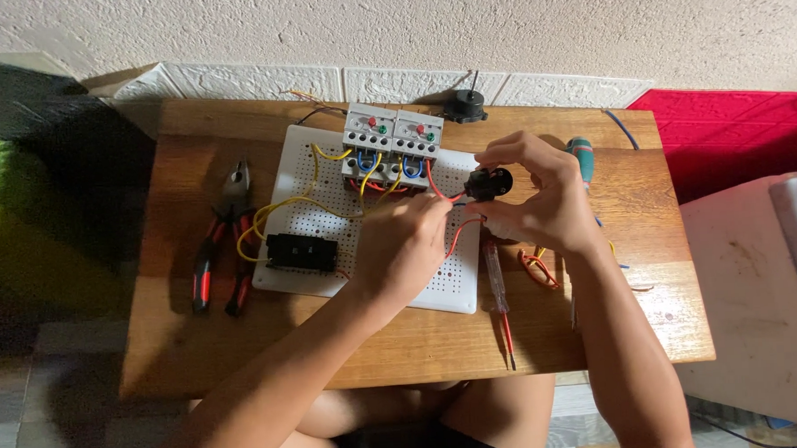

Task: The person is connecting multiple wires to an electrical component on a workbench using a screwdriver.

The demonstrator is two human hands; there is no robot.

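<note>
Rough plastered wall [515, 22] stood behind a small wooden table [421, 339], with white embossed panels [258, 80] along the wall's foot and a red mat [735, 133] off the table's far right corner.

We noted a white perforated board [460, 288] lying flat on the table's middle, reaching toward its far edge. At the board's far edge sat two grey switching units [390, 144] side by side, each with a red and a green button, with yellow, blue and red wires looping out beneath them. A black rectangular block [301, 251] sat near the board's near left corner, yellow wires running to it.

We saw the right hand [545, 195] raised over the board's far right corner, fingers curled narrow around a small round black part [488, 182]. The left hand [404, 246] sat just beside it, fingertips pinched close at the red wire [457, 235] leading to that part; what exactly they gripped we could not tell.

Red-handled pliers [224, 236] lay on the table left of the board. A clear-handled tester screwdriver [495, 287] lay along the board's right edge, tip toward the near edge. A teal-handled screwdriver [580, 158] showed behind the right hand. A small black round device [465, 109] rested at the table's far edge. Loose red wire bits [539, 270] lay near the right wrist.
</note>
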